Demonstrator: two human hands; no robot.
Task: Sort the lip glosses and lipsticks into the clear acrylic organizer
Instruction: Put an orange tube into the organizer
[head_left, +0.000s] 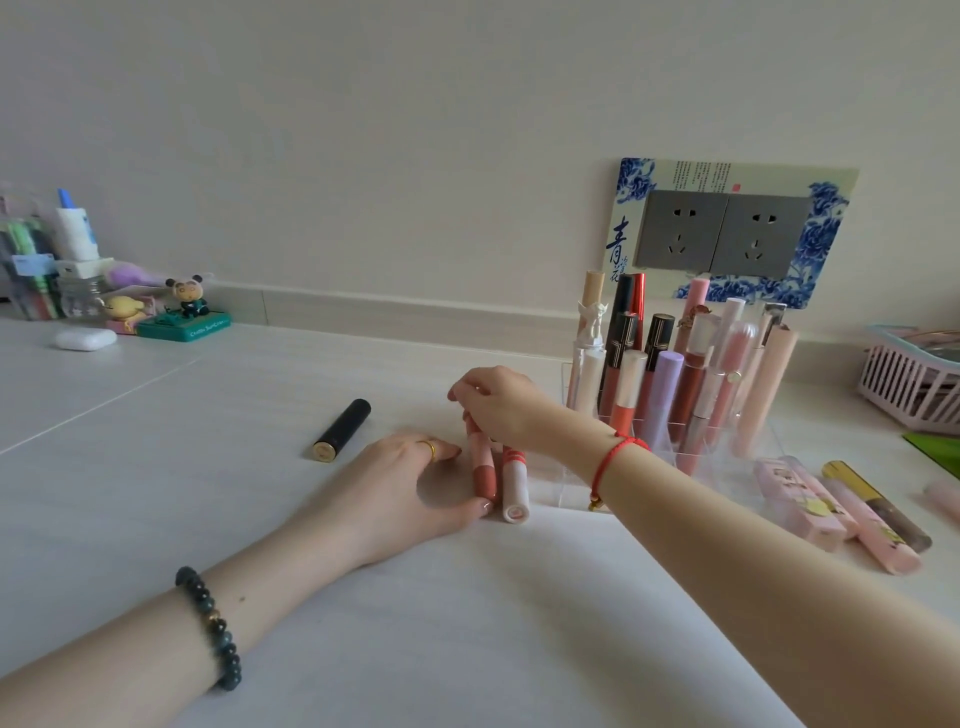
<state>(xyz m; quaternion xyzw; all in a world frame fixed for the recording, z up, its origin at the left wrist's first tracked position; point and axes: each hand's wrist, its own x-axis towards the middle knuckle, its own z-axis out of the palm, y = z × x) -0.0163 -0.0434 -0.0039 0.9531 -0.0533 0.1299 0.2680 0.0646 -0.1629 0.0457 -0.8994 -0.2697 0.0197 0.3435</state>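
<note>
Pink gloss tube (483, 470) pinched by right hand (498, 402), left hand (410, 478) flat, fingers relaxed

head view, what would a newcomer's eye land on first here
The clear acrylic organizer, crammed with upright pink and black tubes, right of centre. Beside it, the left hand and right hand meet over two lip gloss tubes lying flat. Behind, a blue-and-white socket surround on the wall.

The clear acrylic organizer (558, 480) looks glossy and smooth; the black cylindrical lipstick tube (343, 428) shines, with a gold metallic end; the pale tabletop (208, 467) is matt; the pink slatted basket (904, 387) is plastic
</note>
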